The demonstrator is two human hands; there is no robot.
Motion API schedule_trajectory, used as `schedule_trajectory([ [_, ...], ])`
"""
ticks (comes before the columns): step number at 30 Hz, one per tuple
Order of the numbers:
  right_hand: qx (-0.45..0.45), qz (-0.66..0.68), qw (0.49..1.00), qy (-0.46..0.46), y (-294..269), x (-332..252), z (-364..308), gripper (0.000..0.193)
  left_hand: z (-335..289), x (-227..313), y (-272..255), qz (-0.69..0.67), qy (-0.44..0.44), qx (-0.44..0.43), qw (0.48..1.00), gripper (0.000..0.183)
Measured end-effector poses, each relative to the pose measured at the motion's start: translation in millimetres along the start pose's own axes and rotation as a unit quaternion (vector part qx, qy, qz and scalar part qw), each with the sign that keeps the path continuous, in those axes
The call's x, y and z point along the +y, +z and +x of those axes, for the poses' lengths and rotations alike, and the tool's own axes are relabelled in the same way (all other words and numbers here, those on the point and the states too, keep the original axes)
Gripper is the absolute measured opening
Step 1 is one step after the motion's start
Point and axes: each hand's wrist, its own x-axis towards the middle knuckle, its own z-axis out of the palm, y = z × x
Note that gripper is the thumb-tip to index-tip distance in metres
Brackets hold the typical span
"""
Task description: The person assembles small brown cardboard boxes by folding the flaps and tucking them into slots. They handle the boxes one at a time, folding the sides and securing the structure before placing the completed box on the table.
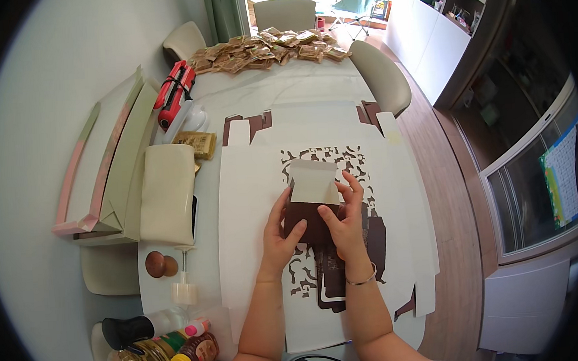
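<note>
Between my two hands is a small dark brown cardboard box point(304, 220), held above the middle of the table. Its lid flap point(313, 182) stands up at the far side and shows a pale inner face. My left hand point(280, 243) grips the box's left side, thumb on the near brown face. On the right side, my right hand point(347, 226) has its thumb against the same face and its other fingers partly lifted. Under my right wrist lie flat brown die-cut card pieces point(334, 279). Beneath them spreads a large white cardboard sheet point(250, 195) with curly cut-out shapes.
Small wrapped packets point(263, 53) are heaped at the table's far end. Along the left stand a red tool point(178, 88), a cream box point(167, 195), a wooden knob point(161, 264), a white pump point(184, 287) and several bottles point(195, 353). Chairs point(380, 77) surround the table.
</note>
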Motion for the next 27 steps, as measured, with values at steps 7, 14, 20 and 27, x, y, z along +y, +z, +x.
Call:
schedule_trajectory([
  [7,-0.015,-0.008,1.0,0.013,-2.1,-2.7,-0.5,0.067,0.0,-6.1,-4.3,-0.041,-0.023,0.001,0.999,0.065],
  [14,-0.075,-0.066,0.995,-0.013,-3.3,0.6,0.6,0.049,2.3,-2.5,-2.4,-0.135,0.005,0.062,0.989,0.067],
  [20,-0.119,-0.105,0.987,-0.031,-6.2,5.5,3.1,0.054,2.9,-12.4,-7.4,-0.206,-0.082,0.09,0.971,0.063],
  [27,-0.137,-0.035,0.99,-0.023,-5.2,1.9,1.7,0.042,2.0,-11.5,-14.5,-0.209,-0.116,0.099,0.966,0.046],
])
